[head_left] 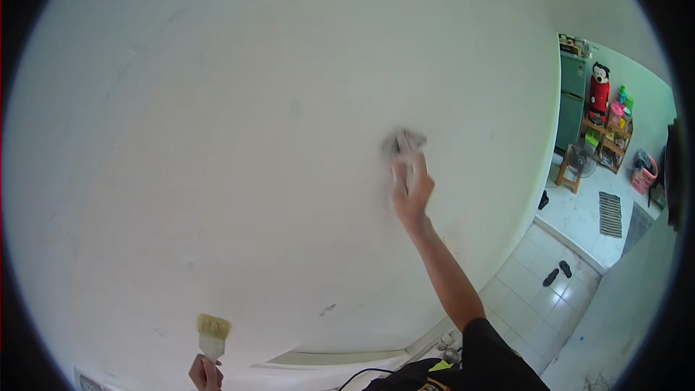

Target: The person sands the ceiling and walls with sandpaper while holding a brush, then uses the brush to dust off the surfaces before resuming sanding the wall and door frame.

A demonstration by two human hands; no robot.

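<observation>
My left hand [205, 374] is closed around the handle of a paintbrush [214, 328] low in the view. The brush points up, with pale yellow bristles and a whitish ferrule. Against the broad white wall [275, 137], my right hand [413, 188] is raised with its arm stretched out. Its fingers press a small greyish pad or folded piece [413, 139] on the wall surface. Motion blur hides what kind of piece it is. Faint marks and a dark scuff [328, 310] show on the wall.
Through an opening at right stand a green fridge [570, 101], a fan [580, 161] on a wooden stool, a shelf [614, 146] and a pink basket [643, 176]. A striped mat [610, 214] and black sandals [557, 273] lie on the floor. A raised step edge [568, 245] crosses the floor.
</observation>
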